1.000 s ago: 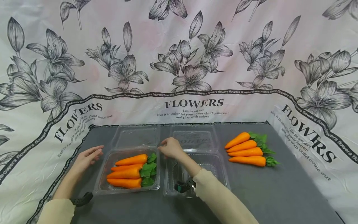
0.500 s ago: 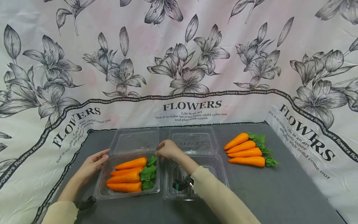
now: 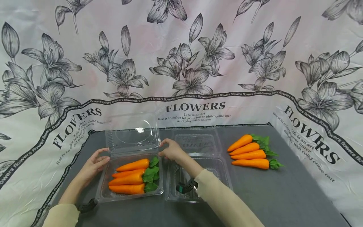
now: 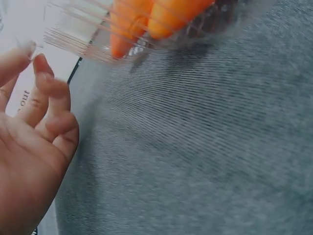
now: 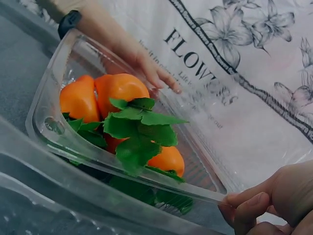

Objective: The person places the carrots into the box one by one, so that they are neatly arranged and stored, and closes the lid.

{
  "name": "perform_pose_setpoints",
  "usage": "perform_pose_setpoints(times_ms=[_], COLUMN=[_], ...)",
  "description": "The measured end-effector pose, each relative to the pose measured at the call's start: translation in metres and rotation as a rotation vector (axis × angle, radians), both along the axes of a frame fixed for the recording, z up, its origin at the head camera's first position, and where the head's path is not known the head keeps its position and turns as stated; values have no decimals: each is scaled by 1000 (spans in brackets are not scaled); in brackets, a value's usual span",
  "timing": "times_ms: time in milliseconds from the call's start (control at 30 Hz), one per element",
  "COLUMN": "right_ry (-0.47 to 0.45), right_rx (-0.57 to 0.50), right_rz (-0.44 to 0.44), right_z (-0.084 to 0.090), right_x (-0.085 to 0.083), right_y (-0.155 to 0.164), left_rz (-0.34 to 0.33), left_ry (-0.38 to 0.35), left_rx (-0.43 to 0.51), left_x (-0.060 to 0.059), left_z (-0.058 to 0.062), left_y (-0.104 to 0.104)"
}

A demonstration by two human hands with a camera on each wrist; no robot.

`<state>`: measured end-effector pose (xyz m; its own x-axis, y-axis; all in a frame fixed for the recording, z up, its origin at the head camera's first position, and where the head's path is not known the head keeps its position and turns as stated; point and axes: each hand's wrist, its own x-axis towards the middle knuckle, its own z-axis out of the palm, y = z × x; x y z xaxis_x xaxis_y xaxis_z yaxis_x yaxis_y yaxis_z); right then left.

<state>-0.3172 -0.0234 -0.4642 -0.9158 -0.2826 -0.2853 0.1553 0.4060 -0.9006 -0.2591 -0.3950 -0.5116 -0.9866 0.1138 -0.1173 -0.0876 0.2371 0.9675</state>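
In the head view, a clear plastic clamshell container (image 3: 101,189) holds several orange carrots (image 3: 127,179) with green leaves. Its lid (image 3: 133,134) stands tilted up at the back hinge. My left hand (image 3: 92,165) is at the lid's left edge near the hinge; in the left wrist view its thumb and index finger (image 4: 41,63) pinch clear plastic. At the opposite corner, my right hand (image 3: 172,150) pinches the lid's right edge. The right wrist view shows the thumb and fingers (image 5: 252,205) on the container's corner, beside the carrot leaves (image 5: 142,129).
A second clear container (image 3: 228,179) lies with its lid (image 3: 195,143) folded back, under my right forearm. Several more carrots (image 3: 249,154) lie in a row on the grey table (image 3: 269,195) at the right. A flower-printed curtain (image 3: 195,116) borders the table's back and sides.
The left container's lid has swung up from lying flat behind it. My left hand has come in rightward to the lid's edge; the right hand has stayed near the hinge corner.
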Motion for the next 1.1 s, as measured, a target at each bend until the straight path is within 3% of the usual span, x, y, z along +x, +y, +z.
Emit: perform_pose_setpoints(times_ms=[200, 333, 667, 1100], right_ry=[14, 7, -67, -200], right_rx=[-3, 1, -82, -145], right_rz=[24, 34, 41, 32], right_z=[1, 1, -2, 6], right_x=[2, 2, -3, -5], right_y=[4, 6, 11, 15], left_rz=[-31, -33, -104, -105], left_ry=[38, 51, 136, 188], left_rx=[163, 168, 318, 378], left_x=[1, 3, 8, 10], left_z=[-8, -10, -19, -24], left_y=[5, 6, 4, 5])
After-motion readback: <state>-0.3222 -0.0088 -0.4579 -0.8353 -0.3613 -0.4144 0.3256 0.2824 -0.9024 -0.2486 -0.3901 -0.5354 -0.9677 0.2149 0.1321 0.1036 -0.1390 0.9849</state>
